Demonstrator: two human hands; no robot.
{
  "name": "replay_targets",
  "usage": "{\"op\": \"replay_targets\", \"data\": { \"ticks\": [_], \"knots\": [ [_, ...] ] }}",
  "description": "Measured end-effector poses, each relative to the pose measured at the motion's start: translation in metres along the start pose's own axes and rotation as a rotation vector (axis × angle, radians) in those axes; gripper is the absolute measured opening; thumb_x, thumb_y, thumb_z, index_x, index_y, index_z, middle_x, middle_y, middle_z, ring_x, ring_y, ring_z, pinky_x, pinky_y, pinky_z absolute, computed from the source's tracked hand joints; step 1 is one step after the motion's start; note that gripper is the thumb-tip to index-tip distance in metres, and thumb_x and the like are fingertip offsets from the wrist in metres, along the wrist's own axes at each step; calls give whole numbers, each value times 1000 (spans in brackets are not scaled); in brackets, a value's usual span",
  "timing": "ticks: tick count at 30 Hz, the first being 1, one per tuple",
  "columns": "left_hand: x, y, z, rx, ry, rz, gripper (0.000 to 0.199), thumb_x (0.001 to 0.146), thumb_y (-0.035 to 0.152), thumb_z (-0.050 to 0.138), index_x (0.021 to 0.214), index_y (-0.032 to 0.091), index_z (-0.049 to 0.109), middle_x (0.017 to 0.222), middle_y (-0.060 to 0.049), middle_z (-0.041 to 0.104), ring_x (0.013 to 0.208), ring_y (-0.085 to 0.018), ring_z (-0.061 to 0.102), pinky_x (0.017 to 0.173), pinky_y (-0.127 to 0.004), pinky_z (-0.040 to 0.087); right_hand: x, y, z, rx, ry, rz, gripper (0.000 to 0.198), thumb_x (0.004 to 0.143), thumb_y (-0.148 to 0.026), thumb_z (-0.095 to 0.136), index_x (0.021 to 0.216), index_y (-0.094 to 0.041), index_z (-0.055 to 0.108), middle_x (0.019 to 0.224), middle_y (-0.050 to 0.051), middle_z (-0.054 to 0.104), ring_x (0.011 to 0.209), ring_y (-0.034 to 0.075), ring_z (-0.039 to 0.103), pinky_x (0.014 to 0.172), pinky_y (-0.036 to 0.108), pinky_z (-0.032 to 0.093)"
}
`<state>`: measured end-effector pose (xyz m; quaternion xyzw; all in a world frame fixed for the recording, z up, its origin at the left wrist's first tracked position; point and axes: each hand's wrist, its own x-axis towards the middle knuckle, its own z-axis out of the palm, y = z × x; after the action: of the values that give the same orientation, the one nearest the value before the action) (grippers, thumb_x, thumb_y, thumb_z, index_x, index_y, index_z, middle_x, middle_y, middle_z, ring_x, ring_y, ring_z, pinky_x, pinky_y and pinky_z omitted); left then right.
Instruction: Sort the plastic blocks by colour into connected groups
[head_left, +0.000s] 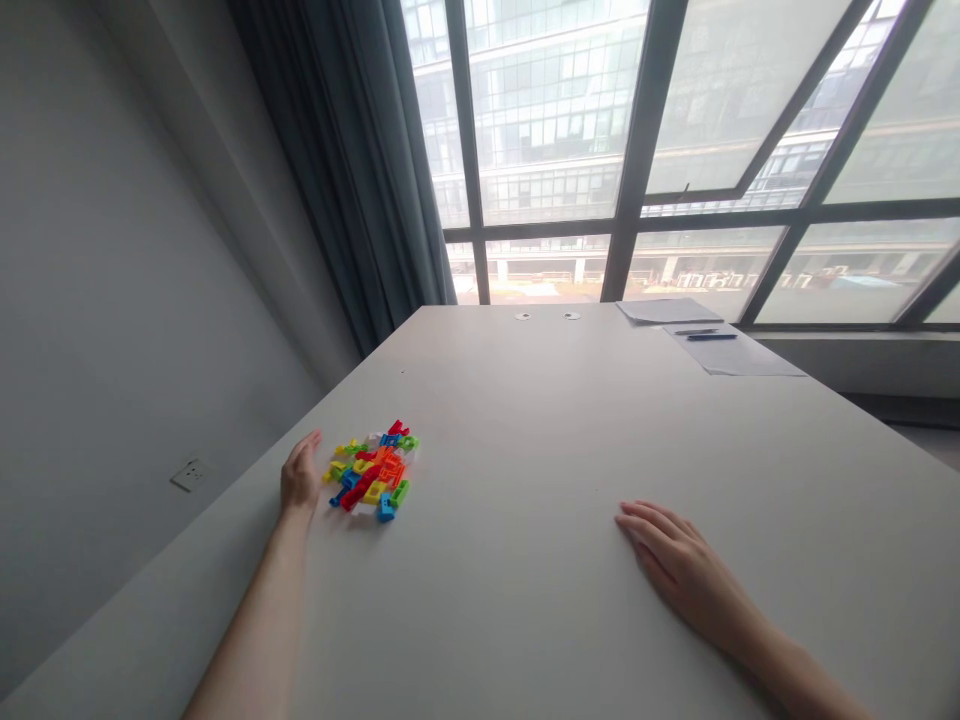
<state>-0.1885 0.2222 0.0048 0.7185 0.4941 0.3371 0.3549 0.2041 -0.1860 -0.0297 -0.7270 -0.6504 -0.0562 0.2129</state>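
A loose pile of small plastic building pieces (373, 472) in red, orange, yellow, green, blue and white lies on the left part of the white table (510, 590). Just left of the pile, my left hand (300, 474) rests on its edge near the table's left side, fingers stretched forward and holding nothing. Whether it touches the nearest yellow piece I cannot tell. My right hand (675, 555) lies palm down on the table's right half, well apart from the pieces, with its fingers extended and nothing in its grasp.
At the far right of the table are sheets of paper (739, 357) with two pens (711, 337) on them, and another paper stack (667, 311) behind. Two round white caps (571, 316) sit near the far edge. A dark curtain (352, 150), a wall socket (191, 475) and large windows surround the table.
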Motion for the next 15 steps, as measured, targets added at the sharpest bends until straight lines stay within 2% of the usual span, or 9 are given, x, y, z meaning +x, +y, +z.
{"op": "replay_targets", "data": {
  "ticks": [3,6,10,15],
  "knots": [
    [18,-6,10,-43,84,-1,70,85,53,19,135,12,45,140,-14,53,141,-37,32,112,-55,30,1,0,1,15,18,-3,33,93,-26,47,123,-26,61,131,7,61,122,22,56,100,41,50],
    [30,-4,21,-63,31,13,66,81,50,31,125,7,55,131,-17,60,131,-35,46,109,-50,38,2,1,2,18,22,-6,33,93,-27,48,123,-26,61,130,7,62,121,23,57,99,41,51],
    [33,2,29,-77,-67,38,59,79,48,38,113,7,63,124,-16,65,124,-32,54,108,-44,40,2,1,2,20,18,3,34,92,-25,48,123,-27,61,131,7,61,122,23,56,99,42,51],
    [32,11,37,-111,-119,65,56,79,50,40,106,9,66,119,-14,68,123,-30,54,111,-42,37,2,1,2,37,14,25,35,90,-23,48,123,-26,61,131,7,61,123,23,54,101,41,50]
  ]
}}
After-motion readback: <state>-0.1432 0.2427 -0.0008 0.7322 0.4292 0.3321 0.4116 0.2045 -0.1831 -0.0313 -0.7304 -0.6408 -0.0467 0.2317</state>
